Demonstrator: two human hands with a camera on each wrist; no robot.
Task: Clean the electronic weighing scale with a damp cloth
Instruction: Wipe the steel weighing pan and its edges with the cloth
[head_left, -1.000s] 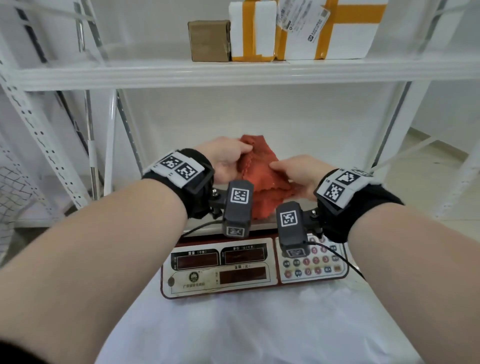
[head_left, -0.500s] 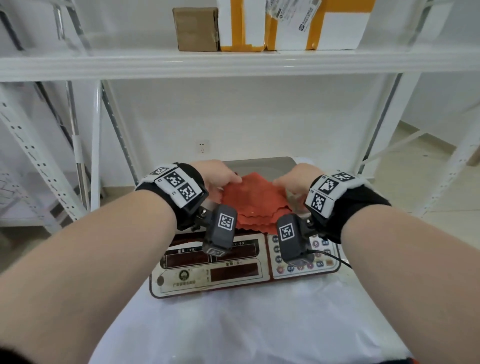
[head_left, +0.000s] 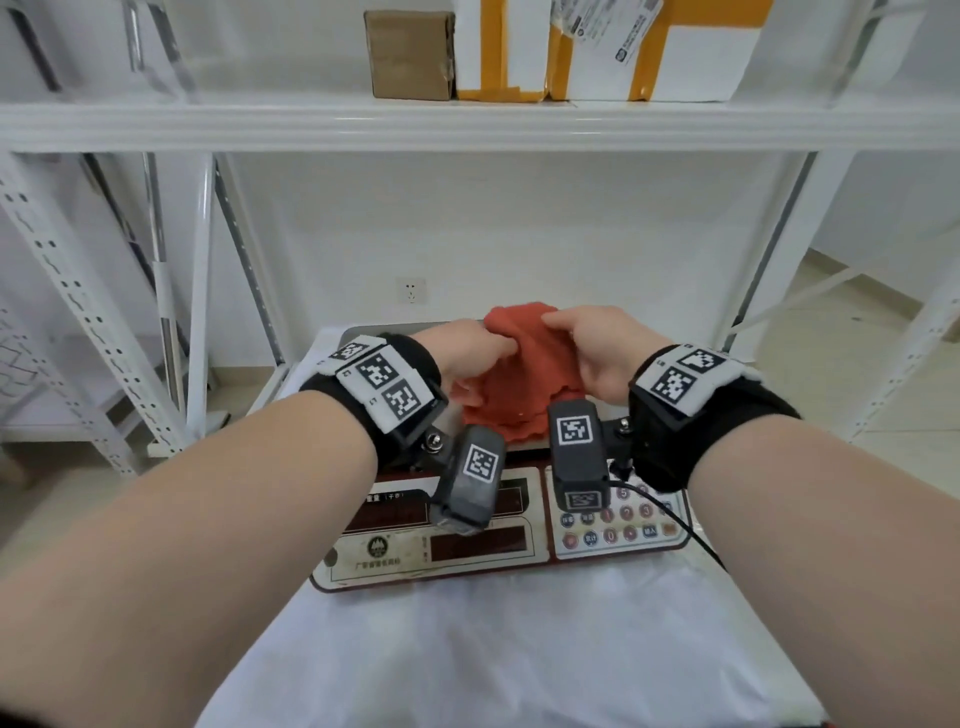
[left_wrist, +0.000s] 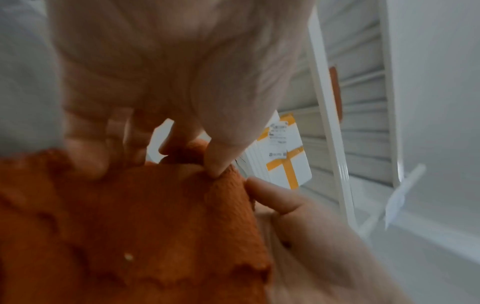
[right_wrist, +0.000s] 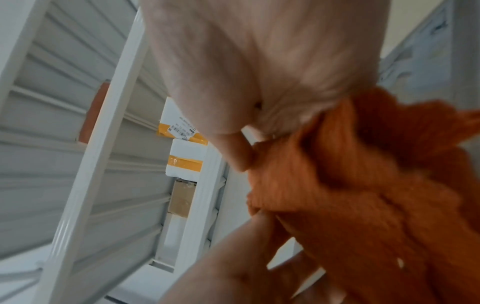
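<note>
- While the shelf rack (head_left: 467, 124) fills most of the head view, with parcels (head_left: 597, 47) on its board above, the landmark here is the electronic weighing scale (head_left: 467, 551), which sits on a white cover (head_left: 493, 649) beneath that board.
- Above the scale's steel pan, the red-orange cloth (head_left: 514, 384) hangs bunched between both hands; its lower edge droops toward the pan, though whether it touches cannot be told.
- Over the left half of the scale, the left hand (head_left: 462, 353) pinches the cloth's top — the left wrist view shows thumb and forefinger tip pressed into the fabric, the other fingers (left_wrist: 85, 156) curled behind it.
- Over the right half of the scale, the right hand (head_left: 592, 343) grips the same upper edge, thumb (right_wrist: 233, 148) clamped against the folds and the cloth trailing below the palm.
- Judged from this, the task stands early: the cloth seems to be gathered or folded for use, and no wiping contact with the scale shows.
- Left to do, as I read it — the pan, then the display and keypad panel at the scale's near face.
</note>
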